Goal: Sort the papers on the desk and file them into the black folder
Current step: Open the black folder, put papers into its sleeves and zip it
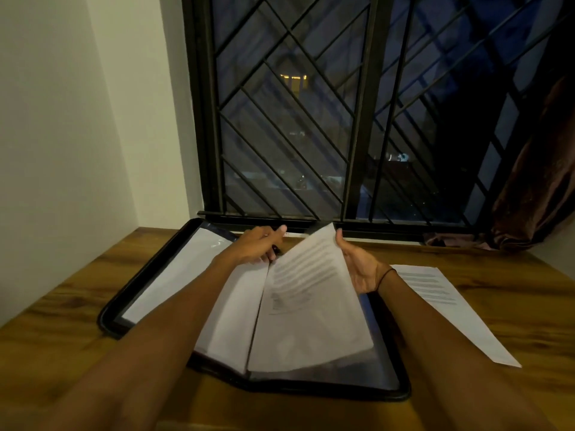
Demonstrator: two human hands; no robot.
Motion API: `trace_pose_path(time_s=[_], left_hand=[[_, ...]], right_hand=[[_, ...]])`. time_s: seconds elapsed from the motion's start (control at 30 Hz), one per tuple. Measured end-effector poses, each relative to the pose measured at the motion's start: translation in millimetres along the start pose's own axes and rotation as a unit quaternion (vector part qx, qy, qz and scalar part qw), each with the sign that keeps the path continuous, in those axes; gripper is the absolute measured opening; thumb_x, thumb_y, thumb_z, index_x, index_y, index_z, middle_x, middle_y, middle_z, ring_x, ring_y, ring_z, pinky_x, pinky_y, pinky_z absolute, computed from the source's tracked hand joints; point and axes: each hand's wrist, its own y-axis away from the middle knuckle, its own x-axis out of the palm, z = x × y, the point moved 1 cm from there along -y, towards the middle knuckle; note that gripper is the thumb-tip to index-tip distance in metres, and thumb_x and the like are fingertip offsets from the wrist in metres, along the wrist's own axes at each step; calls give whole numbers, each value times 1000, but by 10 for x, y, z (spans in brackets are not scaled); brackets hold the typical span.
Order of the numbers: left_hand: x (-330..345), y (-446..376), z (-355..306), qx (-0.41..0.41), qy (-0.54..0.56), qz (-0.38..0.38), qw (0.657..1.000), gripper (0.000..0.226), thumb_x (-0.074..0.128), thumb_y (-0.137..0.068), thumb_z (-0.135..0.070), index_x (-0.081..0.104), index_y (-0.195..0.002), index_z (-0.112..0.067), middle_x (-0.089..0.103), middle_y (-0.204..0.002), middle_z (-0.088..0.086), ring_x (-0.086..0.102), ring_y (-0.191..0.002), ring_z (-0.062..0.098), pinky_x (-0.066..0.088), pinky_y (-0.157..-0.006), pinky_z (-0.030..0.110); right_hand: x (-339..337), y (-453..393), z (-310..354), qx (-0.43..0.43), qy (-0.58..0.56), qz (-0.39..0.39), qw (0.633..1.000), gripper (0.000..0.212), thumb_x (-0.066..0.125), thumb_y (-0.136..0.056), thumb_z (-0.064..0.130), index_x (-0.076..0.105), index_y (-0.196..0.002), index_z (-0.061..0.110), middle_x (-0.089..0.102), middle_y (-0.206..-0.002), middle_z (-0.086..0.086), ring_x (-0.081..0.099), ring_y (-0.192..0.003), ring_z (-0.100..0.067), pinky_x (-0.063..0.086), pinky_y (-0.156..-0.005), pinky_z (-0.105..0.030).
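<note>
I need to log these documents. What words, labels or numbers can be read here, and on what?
None can be read.
Sheet lifted by the right hand: grey lines of print, blurred.
Loose sheet on the desk: lines of print, too small.
Folder: no label visible.

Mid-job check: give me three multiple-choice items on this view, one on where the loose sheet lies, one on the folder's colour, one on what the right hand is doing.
1. Where does the loose sheet lie?
A. on the desk, right of the folder
B. on the window sill
C. inside the folder's left pocket

2. What colour is the folder?
A. red
B. black
C. white

3. What is the right hand doing?
A. lying flat on the desk
B. gripping a pen
C. holding up a printed page

Answers: 1 A, the sheet rests on bare wood beyond the right forearm. 2 B, its border is black. 3 C, fingers grip the raised page at its far edge.
</note>
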Motion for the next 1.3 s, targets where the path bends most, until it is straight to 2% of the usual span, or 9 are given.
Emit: trace_pose_path(time_s=[0.13, 0.23, 0.37, 0.5, 0.6, 0.77, 0.97, 1.07, 1.3], left_hand=[[-349, 309, -124, -71, 137, 54, 987, 83, 32, -86, -89, 62, -128, -24, 79, -97, 17, 77, -92, 35, 61, -75, 40], [-632, 425, -132, -87, 127, 35, 988, 90, 29, -81, -94, 58, -133, -26, 78, -103, 16, 76, -94, 33, 61, -76, 41], [-982, 434, 74, -131, 88, 37, 987, 111, 55, -63, -100, 53, -146, -26, 64, -138, 8, 63, -122, 33, 50, -105, 53], [-1239, 461, 318, -116, -138, 6, 984, 74, 85, -77, -43, 54, -139, -18, 65, -133, 9, 65, -116, 27, 54, -103, 46], [-1272, 521, 454, -120, -253, -32, 960, 90, 89, -73, -30, 41, -149, -19, 54, -146, 10, 55, -128, 30, 47, -109, 43], [-1036, 526, 449, -61, -326, -105, 937, 101, 89, -76, -35, 27, -155, -23, 44, -148, 13, 47, -133, 35, 48, -106, 48], [-599, 292, 275, 67, -212, -36, 974, 18, 82, -85, -25, 77, -101, -18, 77, -100, -3, 72, -95, 11, 60, -93, 39], [-264, 158, 74, 80, -125, -39, 988, 8, 79, -87, -15, 79, -94, -17, 78, -91, -3, 72, -86, 7, 58, -88, 27], [617, -219, -388, 109, 21, 41, 993, 13, 70, -97, -20, 76, -95, -9, 79, -84, 12, 75, -76, 19, 60, -77, 33]], right_hand=[[414, -70, 83, -37, -51, 50, 997, 97, 26, -86, 88, 70, -131, 14, 59, -143, -20, 60, -129, -38, 48, -107, -52], [748, -120, 106, -2, -23, 181, 983, 121, 23, -75, 98, 40, -156, 10, 27, -160, -35, 35, -145, -51, 42, -109, -58], [1072, -311, 42, 36, 30, 245, 969, 108, 31, -85, 90, 31, -159, 11, 36, -155, -35, 35, -146, -51, 37, -115, -62], [1302, -491, -21, 22, 148, 212, 966, 98, 61, -84, 75, 41, -154, 9, 51, -151, -22, 46, -143, -34, 24, -125, -54], [1372, -573, -42, 24, 187, 206, 960, 86, 66, -88, 62, 45, -152, 9, 55, -149, -16, 50, -142, -28, 27, -125, -49], [1382, -660, -84, -29, 230, 118, 966, 56, 70, -94, 46, 63, -134, 9, 69, -129, -18, 65, -123, -31, 53, -104, -54], [1211, -659, 12, -158, 245, -90, 952, 26, 68, -99, 23, 69, -108, -1, 77, -96, -21, 74, -81, -31, 61, -70, -37], [981, -563, 93, -195, 266, -165, 930, 10, 64, -99, 7, 69, -97, -1, 76, -84, -21, 71, -64, -21, 55, -56, -27], [133, -129, 138, -210, 337, -284, 873, 5, 74, -90, 1, 70, -87, -1, 75, -75, -20, 70, -60, -22, 61, -62, -35]])
